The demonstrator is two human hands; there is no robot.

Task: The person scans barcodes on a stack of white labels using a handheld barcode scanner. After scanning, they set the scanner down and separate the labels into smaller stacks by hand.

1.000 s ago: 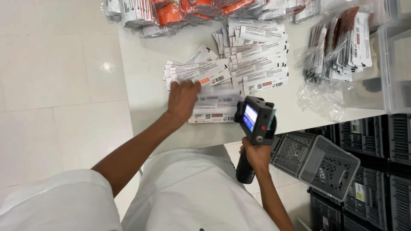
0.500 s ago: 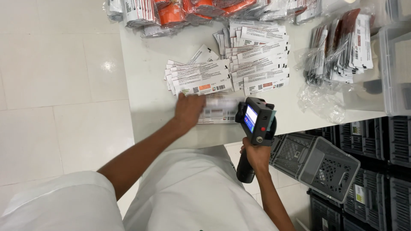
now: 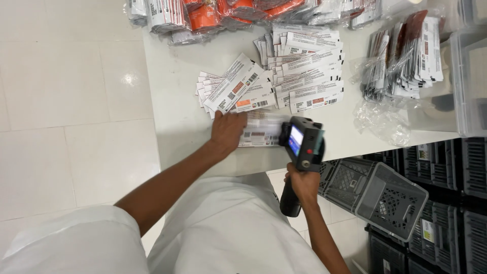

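The left hand [image 3: 227, 129] lies flat on a white label packet [image 3: 258, 133] near the front edge of the white table [image 3: 175, 96]. The fingers are spread and press the packet down; they are not closed around it. The packet looks blurred, so its print cannot be read. It lies just in front of a fanned pile of similar white packets [image 3: 284, 76], which have small orange marks and black codes (some overlap each other, and some are turned at an angle).

The right hand [image 3: 303, 183] is closed around the black handle of a handheld scanner [image 3: 300, 152]. The scanner is upright, with a small lit screen facing the person, and its head is just beside the right end of the pressed packet. Whether it touches the packet, I cannot tell.

At the far edge of the table there are orange and white packets in clear bags [image 3: 203, 15]. To the right lies another bundle of packets in clear plastic [image 3: 406, 56], with crumpled clear wrap [image 3: 380, 122] near it. A grey plastic bin [image 3: 469, 76] stands at the right end of the table. Below the table on the right there are dark grey crates [image 3: 385, 195]. The floor [image 3: 66, 101] has pale tiles.
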